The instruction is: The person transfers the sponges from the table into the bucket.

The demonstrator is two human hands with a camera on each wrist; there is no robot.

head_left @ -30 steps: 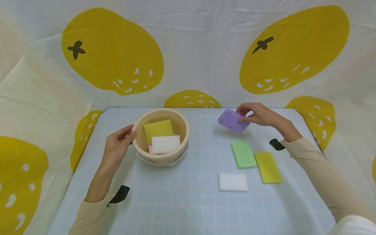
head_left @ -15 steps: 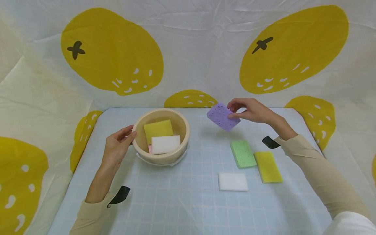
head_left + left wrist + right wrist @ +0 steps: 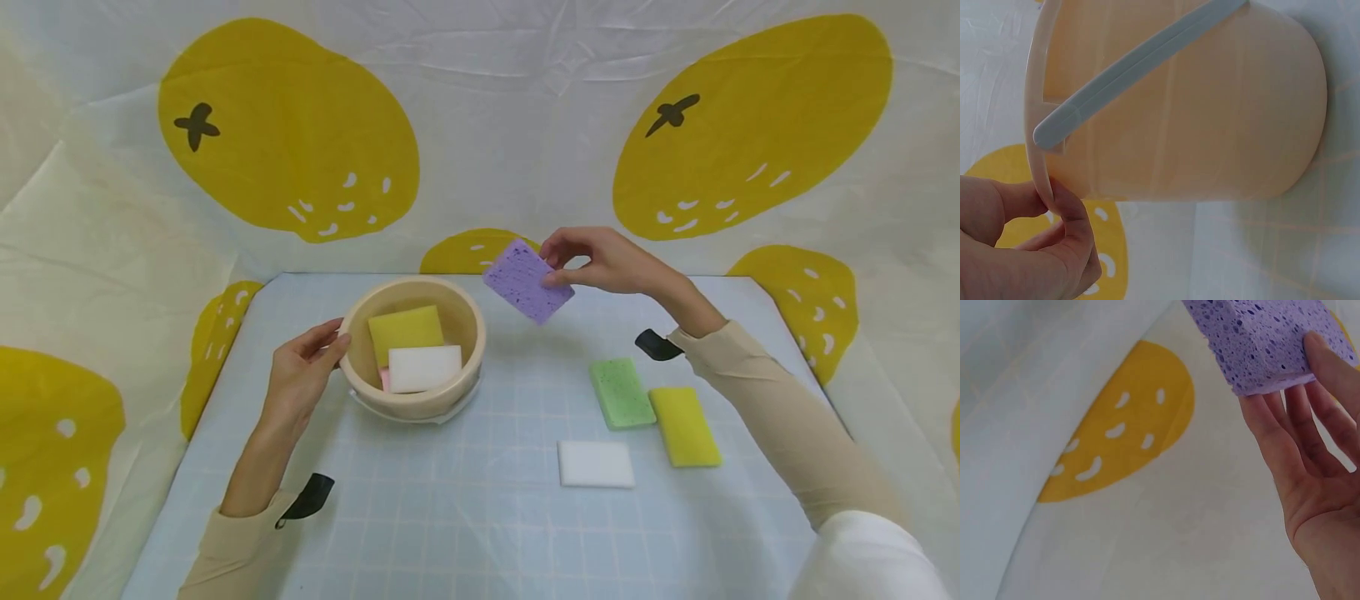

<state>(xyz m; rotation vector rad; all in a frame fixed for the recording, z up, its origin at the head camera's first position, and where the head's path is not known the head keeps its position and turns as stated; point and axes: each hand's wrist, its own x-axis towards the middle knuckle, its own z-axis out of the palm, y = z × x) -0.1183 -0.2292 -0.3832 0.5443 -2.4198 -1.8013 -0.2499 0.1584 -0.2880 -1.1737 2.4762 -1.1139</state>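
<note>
A cream bucket with a grey handle stands at the left of the table. My left hand pinches its rim between thumb and fingers, on the left side. Inside the bucket lie a yellow sponge, a white sponge and a bit of something pink, mostly covered. To the right of the bucket, my right hand holds a purple sponge above the table by its right end. The right wrist view shows the thumb on the pitted face of the sponge and the fingers behind it.
Right of centre on the table lie a green sponge, a yellow sponge and a white sponge. A pale cloth printed with yellow fruit hangs behind the table's back edge.
My right hand has carried the purple sponge left and upward, closer to the bucket. The left hand and the bucket have stayed where they were.
</note>
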